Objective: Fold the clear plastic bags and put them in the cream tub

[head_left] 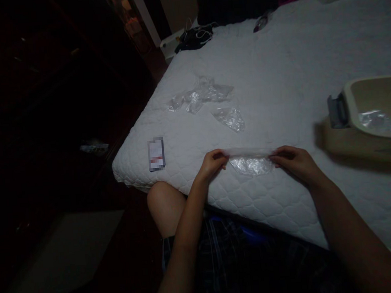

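A clear plastic bag [250, 164] is stretched flat between my two hands, just over the near edge of the bed. My left hand [213, 164] pinches its left end, and my right hand [293, 161] pinches the right end. The strip along its top looks folded or doubled and is slightly blurred. Farther back on the white quilted mattress cover [271, 78] lie a crumpled clear plastic bag [200, 94], possibly more than one, and a smaller clear bag [231, 118].
At the right stands a cream plastic bin [332, 148] with a grey latch and clear plastic inside. A phone-sized object [156, 154], pixelated, lies near the left corner. Dark items with white cords [196, 37] sit at the far edge. My knee [164, 206] touches the bedside.
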Action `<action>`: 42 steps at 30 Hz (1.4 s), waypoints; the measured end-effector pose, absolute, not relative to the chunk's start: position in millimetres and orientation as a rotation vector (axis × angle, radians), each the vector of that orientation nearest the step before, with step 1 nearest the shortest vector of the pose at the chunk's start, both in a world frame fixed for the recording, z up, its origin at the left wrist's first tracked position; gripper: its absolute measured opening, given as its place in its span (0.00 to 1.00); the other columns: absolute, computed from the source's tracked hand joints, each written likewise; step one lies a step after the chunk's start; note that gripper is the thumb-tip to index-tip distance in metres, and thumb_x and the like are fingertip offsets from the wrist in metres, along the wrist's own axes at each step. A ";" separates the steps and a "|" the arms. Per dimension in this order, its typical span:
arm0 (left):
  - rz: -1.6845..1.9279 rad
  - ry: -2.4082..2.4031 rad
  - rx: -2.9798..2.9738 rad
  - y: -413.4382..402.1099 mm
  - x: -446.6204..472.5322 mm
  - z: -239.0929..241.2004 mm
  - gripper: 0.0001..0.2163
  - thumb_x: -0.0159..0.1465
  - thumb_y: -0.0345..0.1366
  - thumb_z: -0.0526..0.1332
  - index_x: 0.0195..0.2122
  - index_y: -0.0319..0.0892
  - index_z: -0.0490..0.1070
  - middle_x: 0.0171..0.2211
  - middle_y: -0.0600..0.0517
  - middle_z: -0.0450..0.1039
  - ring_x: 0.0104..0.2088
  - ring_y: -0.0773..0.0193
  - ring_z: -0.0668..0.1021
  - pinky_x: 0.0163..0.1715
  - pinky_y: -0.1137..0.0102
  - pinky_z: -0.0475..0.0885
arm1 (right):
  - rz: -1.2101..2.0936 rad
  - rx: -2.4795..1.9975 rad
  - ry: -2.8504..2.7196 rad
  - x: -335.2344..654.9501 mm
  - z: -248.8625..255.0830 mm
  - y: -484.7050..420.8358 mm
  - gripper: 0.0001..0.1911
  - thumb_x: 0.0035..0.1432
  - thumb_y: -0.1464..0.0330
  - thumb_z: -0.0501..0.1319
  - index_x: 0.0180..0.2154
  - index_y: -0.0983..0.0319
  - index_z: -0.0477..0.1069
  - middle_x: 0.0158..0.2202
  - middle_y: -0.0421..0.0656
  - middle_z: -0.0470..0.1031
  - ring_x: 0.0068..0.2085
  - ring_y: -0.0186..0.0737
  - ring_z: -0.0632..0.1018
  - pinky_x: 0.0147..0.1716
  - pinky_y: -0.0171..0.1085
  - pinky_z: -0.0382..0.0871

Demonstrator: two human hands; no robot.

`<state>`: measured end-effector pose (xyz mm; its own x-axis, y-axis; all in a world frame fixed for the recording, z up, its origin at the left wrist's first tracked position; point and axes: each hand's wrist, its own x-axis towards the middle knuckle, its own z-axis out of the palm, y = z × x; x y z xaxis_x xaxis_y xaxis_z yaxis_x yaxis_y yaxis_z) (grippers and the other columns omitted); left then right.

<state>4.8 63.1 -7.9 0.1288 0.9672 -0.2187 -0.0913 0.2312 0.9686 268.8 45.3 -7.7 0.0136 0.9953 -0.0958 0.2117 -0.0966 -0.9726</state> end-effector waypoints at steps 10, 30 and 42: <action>1.050 1.106 1.153 65.0 3.2 -20.3 0.10 0.48 0.38 0.66 0.26 0.36 0.73 0.22 0.56 0.65 0.19 0.76 0.65 0.17 0.77 0.63 | 1.164 -1.457 -1.270 265.6 -6.8 45.6 0.21 0.36 0.56 0.71 0.31 0.62 0.72 0.29 0.43 0.75 0.25 0.35 0.74 0.24 0.35 0.71; 1.065 1.060 1.289 61.0 0.1 -21.3 0.08 0.50 0.33 0.62 0.30 0.38 0.77 0.35 0.49 0.71 0.27 0.71 0.71 0.20 0.77 0.66 | -0.028 -1.271 -2.140 232.4 16.2 16.0 0.32 0.56 0.59 0.59 0.60 0.59 0.55 0.63 0.52 0.56 0.61 0.55 0.59 0.56 0.58 0.53; 1.145 1.028 1.395 61.8 -4.1 -22.5 0.07 0.51 0.30 0.63 0.30 0.41 0.79 0.37 0.48 0.75 0.40 0.63 0.75 0.41 0.69 0.70 | -0.195 -1.317 -2.391 206.9 3.8 -15.8 0.17 0.61 0.67 0.53 0.50 0.65 0.68 0.57 0.57 0.65 0.57 0.52 0.68 0.56 0.56 0.55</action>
